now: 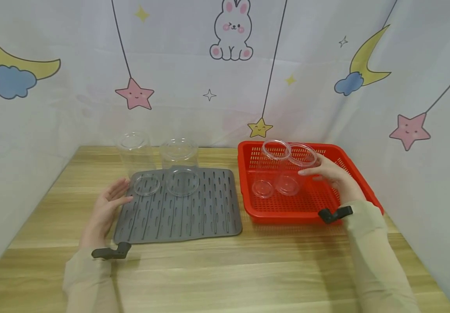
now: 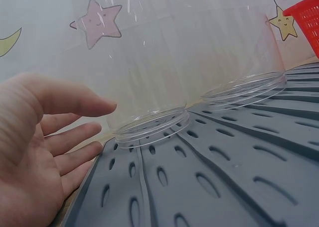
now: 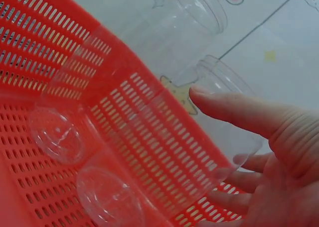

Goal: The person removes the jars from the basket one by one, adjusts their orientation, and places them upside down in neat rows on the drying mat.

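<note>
Wooden table (image 1: 209,274): the left hand (image 1: 104,211), relaxed, lies beside a clear jar (image 1: 140,163) on the grey mat (image 1: 219,213); the right hand (image 1: 332,171), fingers loose, flanks another jar (image 1: 292,174) in the red basket (image 1: 287,216), contact unclear. Gentle pressure should suit.

Red bskt (image 1: 287,218); gry slotted mat (image 1: 193,224); clr jars (image 1: 182,161); wood-grain tbl (image 1: 217,278).

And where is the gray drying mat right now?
In the head view, the gray drying mat lies on the wood-grain tabletop, left of the red plastic basket and beneath two clear jars.
</note>
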### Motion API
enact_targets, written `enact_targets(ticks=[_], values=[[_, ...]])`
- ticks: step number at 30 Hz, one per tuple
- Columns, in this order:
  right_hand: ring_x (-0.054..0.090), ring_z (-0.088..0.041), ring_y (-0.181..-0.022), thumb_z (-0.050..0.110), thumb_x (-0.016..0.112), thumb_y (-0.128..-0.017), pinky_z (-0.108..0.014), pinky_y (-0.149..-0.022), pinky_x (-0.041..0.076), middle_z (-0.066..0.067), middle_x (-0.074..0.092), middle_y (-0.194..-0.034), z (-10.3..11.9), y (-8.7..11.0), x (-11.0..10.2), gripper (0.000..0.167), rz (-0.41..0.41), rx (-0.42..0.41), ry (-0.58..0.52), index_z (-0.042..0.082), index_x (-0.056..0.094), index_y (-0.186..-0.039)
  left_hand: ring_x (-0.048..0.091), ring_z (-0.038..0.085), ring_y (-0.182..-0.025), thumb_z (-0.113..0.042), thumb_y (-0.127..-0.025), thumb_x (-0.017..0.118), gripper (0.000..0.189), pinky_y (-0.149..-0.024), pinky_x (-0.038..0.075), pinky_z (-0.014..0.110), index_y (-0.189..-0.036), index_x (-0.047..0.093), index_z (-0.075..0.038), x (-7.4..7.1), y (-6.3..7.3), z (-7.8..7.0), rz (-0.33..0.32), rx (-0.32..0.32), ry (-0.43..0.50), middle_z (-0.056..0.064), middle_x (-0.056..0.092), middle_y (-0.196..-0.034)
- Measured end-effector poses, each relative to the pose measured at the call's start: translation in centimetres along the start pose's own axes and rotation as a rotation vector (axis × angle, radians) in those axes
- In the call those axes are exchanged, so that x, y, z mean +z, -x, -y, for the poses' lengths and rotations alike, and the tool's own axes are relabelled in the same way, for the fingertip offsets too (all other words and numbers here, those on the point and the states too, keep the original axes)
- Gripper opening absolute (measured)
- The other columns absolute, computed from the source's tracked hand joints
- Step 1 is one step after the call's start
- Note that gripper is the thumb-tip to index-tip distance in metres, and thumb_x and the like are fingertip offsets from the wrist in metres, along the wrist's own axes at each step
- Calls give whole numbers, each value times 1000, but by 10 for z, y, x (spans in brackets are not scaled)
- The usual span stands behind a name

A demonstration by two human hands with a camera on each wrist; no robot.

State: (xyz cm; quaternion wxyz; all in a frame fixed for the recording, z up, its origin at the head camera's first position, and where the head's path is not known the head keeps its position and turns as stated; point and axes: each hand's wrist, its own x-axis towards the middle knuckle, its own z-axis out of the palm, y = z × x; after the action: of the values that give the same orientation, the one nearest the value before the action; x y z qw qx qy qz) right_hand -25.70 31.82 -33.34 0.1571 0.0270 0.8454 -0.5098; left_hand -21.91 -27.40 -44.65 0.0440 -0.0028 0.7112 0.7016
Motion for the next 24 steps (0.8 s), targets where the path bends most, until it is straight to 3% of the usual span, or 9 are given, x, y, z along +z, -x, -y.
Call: enact_targets(ticks=[9, 20, 24], values=[[25, -42, -141, 13, 66, -92, -59, -115, 31, -22, 16, -160, -3, -8, 6, 91, 15, 1, -55, 10, 3, -158, 12, 29, -152, -7, -94, 64, 82, -122, 21, 30, -157, 12, -8, 1, 0, -2, 13, -19, 6, 10, 14, -164], [22, -42, -143, 10, 64, -92, -60, -116, 27, -22, 14, -161, -2, -10, 8, 89, 11, -14, -79, 9, 3, -158, 13, 28, -152, -6, -94, 63, 82, -117, 29, 19, -157, 11, -8, -2, 0, 1, 16, 4, 25, 10, 16, -164], [29, -38, -139, 11, 65, -92, -57, -116, 30, -22, 19, -158, -2, -8, 7, 88, -9, -19, -69, 8, 6, -157, 14, 30, -151, -8, -94, 63, 83, -113, 33, 16, -157, 10, -9, -2, 0, 0, 8, 4, 11, 12, 14, -164]])
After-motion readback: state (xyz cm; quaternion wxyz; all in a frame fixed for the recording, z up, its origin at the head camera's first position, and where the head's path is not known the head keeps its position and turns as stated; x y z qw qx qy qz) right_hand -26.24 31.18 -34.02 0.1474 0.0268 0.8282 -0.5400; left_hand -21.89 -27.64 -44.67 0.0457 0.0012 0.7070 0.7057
